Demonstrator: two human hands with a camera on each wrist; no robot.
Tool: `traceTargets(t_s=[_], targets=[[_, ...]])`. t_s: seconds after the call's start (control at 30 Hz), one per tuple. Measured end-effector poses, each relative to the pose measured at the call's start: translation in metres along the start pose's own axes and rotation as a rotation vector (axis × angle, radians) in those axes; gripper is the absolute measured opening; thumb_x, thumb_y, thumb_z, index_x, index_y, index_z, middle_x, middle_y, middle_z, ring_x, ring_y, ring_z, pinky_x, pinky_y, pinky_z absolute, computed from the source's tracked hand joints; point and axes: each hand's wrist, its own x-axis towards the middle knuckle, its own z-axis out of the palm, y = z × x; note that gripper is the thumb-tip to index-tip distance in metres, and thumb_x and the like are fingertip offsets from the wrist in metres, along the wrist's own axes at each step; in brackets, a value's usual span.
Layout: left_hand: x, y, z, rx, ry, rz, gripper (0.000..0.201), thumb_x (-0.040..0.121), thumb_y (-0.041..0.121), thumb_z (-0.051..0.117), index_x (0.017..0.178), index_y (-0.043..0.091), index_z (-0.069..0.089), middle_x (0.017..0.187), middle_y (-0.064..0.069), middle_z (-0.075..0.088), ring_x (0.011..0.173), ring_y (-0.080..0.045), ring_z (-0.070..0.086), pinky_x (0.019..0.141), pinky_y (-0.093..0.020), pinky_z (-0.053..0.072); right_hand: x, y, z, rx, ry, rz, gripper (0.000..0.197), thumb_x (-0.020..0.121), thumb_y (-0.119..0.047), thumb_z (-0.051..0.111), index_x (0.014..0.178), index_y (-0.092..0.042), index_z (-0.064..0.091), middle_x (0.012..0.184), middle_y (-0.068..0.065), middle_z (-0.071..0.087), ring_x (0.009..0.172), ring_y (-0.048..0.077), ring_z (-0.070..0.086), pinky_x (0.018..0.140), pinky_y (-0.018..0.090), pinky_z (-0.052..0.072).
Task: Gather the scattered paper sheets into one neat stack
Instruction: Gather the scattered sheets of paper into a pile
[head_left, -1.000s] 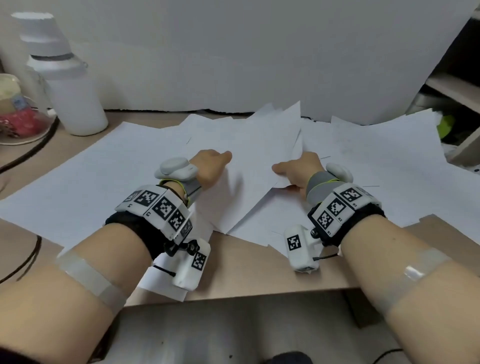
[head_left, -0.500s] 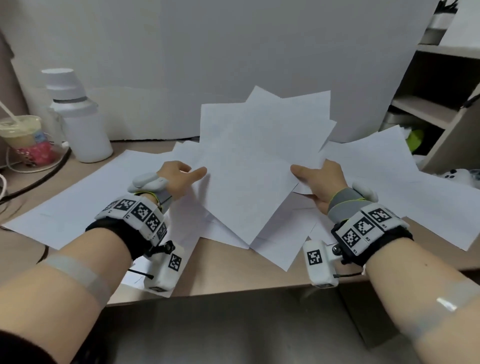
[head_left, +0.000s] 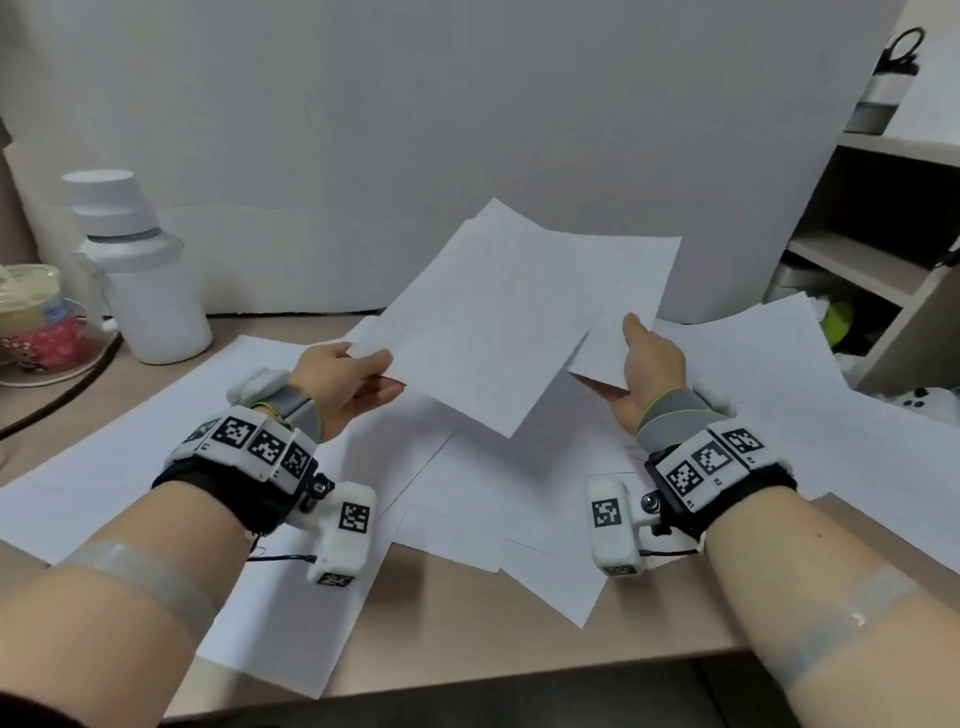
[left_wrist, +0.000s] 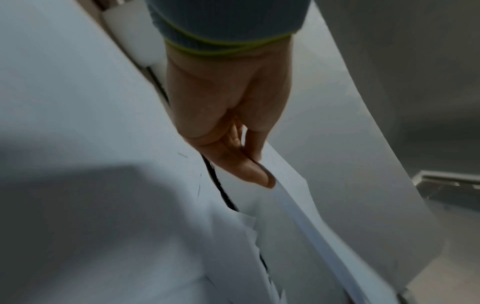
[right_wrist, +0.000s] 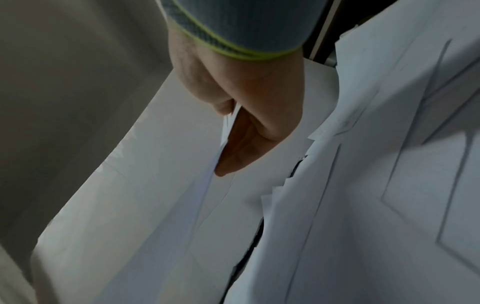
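I hold a loose bundle of white paper sheets in the air above the desk, tilted and fanned out. My left hand pinches the bundle's left edge between thumb and fingers. At the right edge, my right hand grips it, thumb on top and fingers beneath. Several more white sheets lie scattered and overlapping on the desk under the bundle, with others spread at the left and at the right.
A white bottle stands at the back left, beside a clear cup with pink contents and a dark cable. A white board backs the desk. Wooden shelves rise at the right. The desk's front edge is near me.
Both hands lifted the gathered sheets off the desk and raised them higher, tilting the bundle up; the hands moved apart to its left and right edges.
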Motion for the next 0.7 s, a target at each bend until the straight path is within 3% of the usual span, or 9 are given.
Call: traceTargets(t_s=[0.13, 0.17, 0.23, 0.3, 0.4, 0.5, 0.57, 0.7], targets=[[-0.009, -0.012, 0.019, -0.255, 0.041, -0.049, 0.030, 0.094, -0.011, 0.055, 0.122, -0.006, 0.046, 0.091, -0.025, 0.070, 0.058, -0.026, 0.072, 0.058, -0.031, 0.062, -0.013, 0.010, 0.012, 0.166, 0.033, 0.074, 0.012, 0.099, -0.016, 0.053, 0.089, -0.014, 0.059, 0.109, 0.011, 0.059, 0.105, 0.036, 0.057, 0.073, 0.056, 0.059], [-0.011, -0.016, 0.026, -0.284, 0.037, -0.072, 0.025, 0.094, -0.013, 0.053, 0.118, -0.008, 0.049, 0.091, -0.027, 0.070, 0.059, -0.027, 0.073, 0.058, -0.032, 0.062, -0.015, 0.014, 0.014, 0.175, 0.023, 0.094, 0.011, 0.099, -0.012, 0.051, 0.089, -0.011, 0.057, 0.111, 0.013, 0.056, 0.105, 0.035, 0.055, 0.073, 0.058, 0.059], [-0.019, -0.023, 0.040, -0.266, 0.003, -0.134, 0.010, 0.094, -0.013, 0.049, 0.103, -0.012, 0.053, 0.074, -0.025, 0.072, 0.055, -0.028, 0.072, 0.055, -0.033, 0.062, -0.024, 0.023, 0.014, 0.160, -0.012, 0.163, 0.010, 0.097, -0.008, 0.049, 0.089, -0.007, 0.054, 0.105, 0.016, 0.054, 0.097, 0.031, 0.058, 0.072, 0.061, 0.058], [-0.024, -0.030, 0.051, -0.221, -0.041, -0.197, 0.006, 0.093, -0.014, 0.046, 0.093, -0.009, 0.051, 0.071, -0.025, 0.071, 0.054, -0.030, 0.072, 0.054, -0.035, 0.062, -0.029, 0.030, 0.012, 0.096, -0.057, 0.236, 0.011, 0.095, -0.011, 0.048, 0.097, -0.004, 0.056, 0.100, 0.019, 0.060, 0.085, 0.037, 0.064, 0.072, 0.057, 0.058], [-0.029, -0.036, 0.062, -0.120, -0.124, -0.267, 0.012, 0.090, -0.015, 0.046, 0.099, -0.009, 0.051, 0.094, -0.033, 0.069, 0.066, -0.035, 0.073, 0.049, -0.035, 0.060, -0.032, 0.034, 0.002, 0.004, -0.122, 0.317, 0.039, 0.091, -0.025, 0.049, 0.116, 0.004, 0.057, 0.105, 0.024, 0.071, 0.090, 0.044, 0.071, 0.071, 0.049, 0.060], [-0.030, -0.037, 0.068, -0.035, -0.164, -0.291, 0.013, 0.089, -0.016, 0.045, 0.099, -0.011, 0.053, 0.094, -0.033, 0.069, 0.069, -0.036, 0.072, 0.049, -0.035, 0.060, -0.032, 0.033, -0.005, -0.074, -0.133, 0.344, 0.039, 0.091, -0.031, 0.055, 0.112, 0.001, 0.056, 0.098, 0.026, 0.073, 0.088, 0.041, 0.073, 0.062, 0.041, 0.060], [-0.027, -0.036, 0.069, 0.004, -0.175, -0.287, 0.013, 0.090, -0.015, 0.045, 0.099, -0.010, 0.053, 0.092, -0.032, 0.069, 0.068, -0.035, 0.072, 0.052, -0.036, 0.061, -0.027, 0.035, -0.005, -0.103, -0.106, 0.339, 0.026, 0.093, -0.021, 0.057, 0.111, -0.002, 0.054, 0.095, 0.026, 0.072, 0.083, 0.041, 0.073, 0.064, 0.045, 0.061], [-0.024, -0.038, 0.069, 0.061, -0.204, -0.319, 0.015, 0.092, -0.009, 0.049, 0.106, -0.010, 0.053, 0.091, -0.029, 0.071, 0.073, -0.035, 0.072, 0.064, -0.040, 0.063, -0.021, 0.043, -0.001, -0.176, -0.032, 0.287, 0.015, 0.093, 0.004, 0.045, 0.106, 0.003, 0.053, 0.084, 0.025, 0.067, 0.066, 0.036, 0.068, 0.042, 0.040, 0.056]])
